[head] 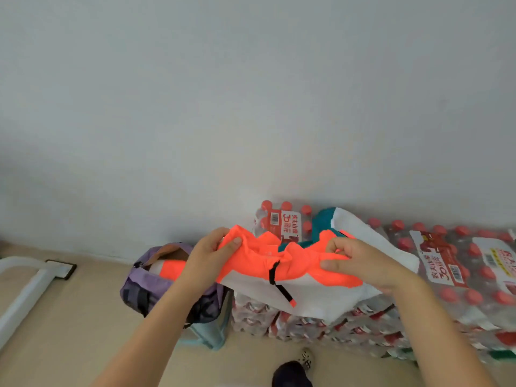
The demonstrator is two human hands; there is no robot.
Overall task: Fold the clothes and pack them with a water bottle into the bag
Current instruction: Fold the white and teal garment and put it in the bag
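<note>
Presently, we list the hazards as the scene stands:

1. Garment, orange, white and teal thin fabric with a black zip pull (290,263). It is held bunched between both hands above the stacked shrink-wrapped packs of red-capped water bottles (446,275), its white lower part draped on those packs. We judge it not yet folded; the bunching could set creases or leave an uneven fold.

2. Left hand (208,254). Its fingers and thumb are curled round the orange edge. Right hand (354,261). Its fingers pinch the orange fabric on the other side. We judge that a slack pinch on such slippery cloth could let one side drop to the floor.

3. Purple fabric backpack (167,280). It sits open on a pale blue stool (212,336), just left of the packs, with something orange and white already inside. We judge the perch narrow; pushing the garment in one-handed could tip the bag off.

4. The lumpy bottle tops make a poor folding surface; the cloth could snag or slide.

5. We cannot tell which bottle is meant for packing; pulling one from the wrap could shift the garment.
</note>
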